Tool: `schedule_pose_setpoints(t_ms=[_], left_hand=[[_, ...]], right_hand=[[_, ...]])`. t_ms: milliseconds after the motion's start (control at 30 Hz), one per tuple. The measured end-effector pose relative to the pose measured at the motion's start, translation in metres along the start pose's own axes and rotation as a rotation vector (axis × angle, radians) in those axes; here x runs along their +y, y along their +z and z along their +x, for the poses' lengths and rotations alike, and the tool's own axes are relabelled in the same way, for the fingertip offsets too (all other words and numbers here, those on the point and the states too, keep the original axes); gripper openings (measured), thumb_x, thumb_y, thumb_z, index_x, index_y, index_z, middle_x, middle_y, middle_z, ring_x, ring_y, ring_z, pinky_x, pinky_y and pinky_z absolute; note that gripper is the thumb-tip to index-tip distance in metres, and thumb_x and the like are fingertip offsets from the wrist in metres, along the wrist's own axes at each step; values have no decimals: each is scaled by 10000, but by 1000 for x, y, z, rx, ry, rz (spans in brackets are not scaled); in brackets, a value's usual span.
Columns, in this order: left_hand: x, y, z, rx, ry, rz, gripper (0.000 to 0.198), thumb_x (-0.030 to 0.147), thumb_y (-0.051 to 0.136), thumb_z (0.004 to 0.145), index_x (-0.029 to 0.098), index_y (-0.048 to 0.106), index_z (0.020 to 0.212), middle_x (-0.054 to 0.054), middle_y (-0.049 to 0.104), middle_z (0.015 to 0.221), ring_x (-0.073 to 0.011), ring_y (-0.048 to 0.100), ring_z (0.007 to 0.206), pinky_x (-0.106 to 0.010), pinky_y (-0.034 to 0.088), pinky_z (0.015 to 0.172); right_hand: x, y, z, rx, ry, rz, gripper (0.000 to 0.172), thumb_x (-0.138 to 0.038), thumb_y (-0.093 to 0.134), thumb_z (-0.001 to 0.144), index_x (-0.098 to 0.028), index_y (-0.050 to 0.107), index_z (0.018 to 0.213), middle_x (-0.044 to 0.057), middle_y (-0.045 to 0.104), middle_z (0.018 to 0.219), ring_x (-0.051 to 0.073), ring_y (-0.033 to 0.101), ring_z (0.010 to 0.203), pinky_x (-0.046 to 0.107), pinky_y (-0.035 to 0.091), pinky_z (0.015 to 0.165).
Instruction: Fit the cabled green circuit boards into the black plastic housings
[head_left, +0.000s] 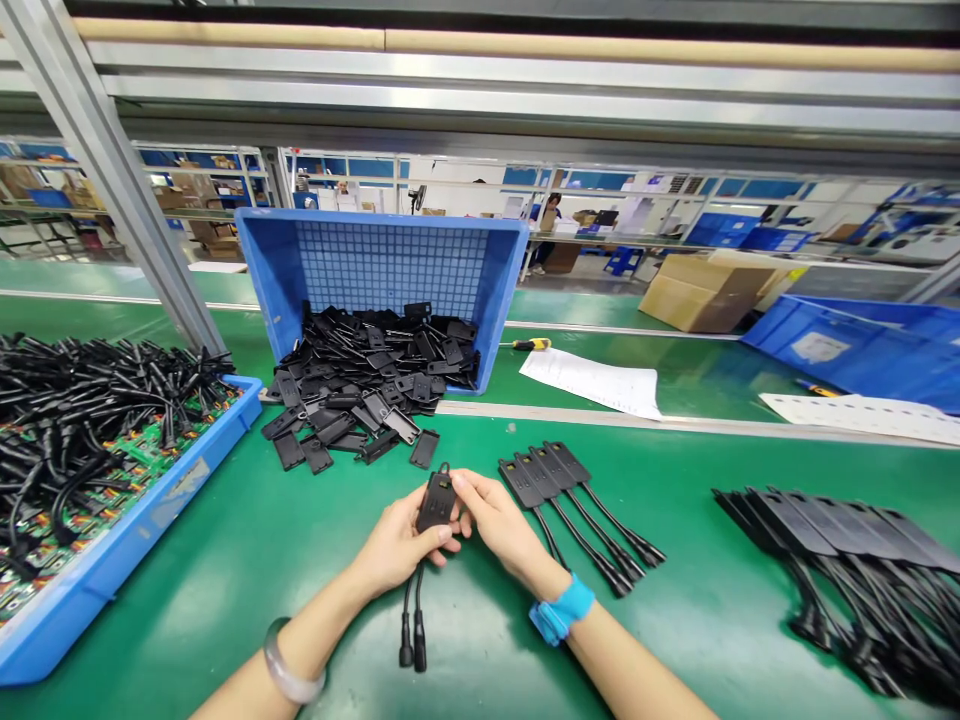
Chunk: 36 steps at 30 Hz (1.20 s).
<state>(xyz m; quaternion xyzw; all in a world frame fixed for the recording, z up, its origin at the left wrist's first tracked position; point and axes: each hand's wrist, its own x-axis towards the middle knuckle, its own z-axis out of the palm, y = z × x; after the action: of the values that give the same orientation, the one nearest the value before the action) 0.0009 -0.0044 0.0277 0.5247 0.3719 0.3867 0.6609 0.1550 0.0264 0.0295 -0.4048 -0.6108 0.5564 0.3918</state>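
Observation:
My left hand point(396, 545) and my right hand point(495, 525) together hold a black plastic housing point(436, 500) over the green mat. Two black cables point(413, 620) with round plugs hang from its lower end toward me. My left fingers wrap its lower part; my right fingertips press its upper right edge. Just right of my right hand lie three finished housings with cables point(559, 490), side by side.
A tipped blue crate point(495, 270) spills black covers point(360, 385) behind my hands. At left a blue tray point(127, 530) holds green circuit boards with cables. A larger row of finished units point(847, 560) lies at right. Papers point(592, 380) and a screwdriver point(531, 344) lie further back.

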Motion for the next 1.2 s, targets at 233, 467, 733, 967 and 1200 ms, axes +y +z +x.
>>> schedule_pose_setpoints(t_ms=[233, 467, 733, 967, 1200], left_hand=[[-2, 5, 0, 66, -30, -91, 580, 425, 754, 683, 135, 519, 1127, -98, 644, 910, -152, 646, 676, -242, 518, 607], [-12, -1, -1, -61, -59, -161, 1157, 267, 834, 603, 258, 72, 1474, -163, 525, 1272, -228, 574, 1069, -277, 486, 797], [-11, -9, 1, 54, -74, -75, 1117, 396, 803, 648, 243, 72, 1478, -226, 331, 1441, -293, 511, 1169, -385, 464, 890], [-14, -12, 2, 96, -53, -86, 1073, 455, 785, 657, 233, 126, 1474, -229, 362, 1424, -309, 532, 1149, -364, 505, 820], [0, -5, 0, 264, 11, -40, 898, 502, 724, 692, 243, 281, 1429, -161, 508, 1334, -290, 595, 1077, -339, 541, 784]], right_hand=[[2, 8, -3, 141, -96, -325, 349, -476, 411, 916, -164, 570, 923, 12, 531, 710, 145, 523, 573, 260, 440, 529], [-10, 10, -15, 119, -159, -1049, 481, -167, 498, 861, -79, 416, 1327, 131, 536, 1021, 238, 567, 917, 340, 499, 798], [-10, -33, -14, 306, 39, -1582, 580, -269, 719, 758, -40, 522, 1254, 250, 576, 1065, 352, 570, 917, 445, 510, 723], [11, -26, -16, 359, 35, -1556, 494, -234, 639, 804, 31, 537, 1209, 370, 497, 1215, 413, 543, 1033, 505, 493, 748], [-14, -11, -19, 239, 236, -1396, 958, -555, 667, 765, 15, 270, 1425, 357, 256, 1411, 467, 340, 1260, 558, 376, 955]])
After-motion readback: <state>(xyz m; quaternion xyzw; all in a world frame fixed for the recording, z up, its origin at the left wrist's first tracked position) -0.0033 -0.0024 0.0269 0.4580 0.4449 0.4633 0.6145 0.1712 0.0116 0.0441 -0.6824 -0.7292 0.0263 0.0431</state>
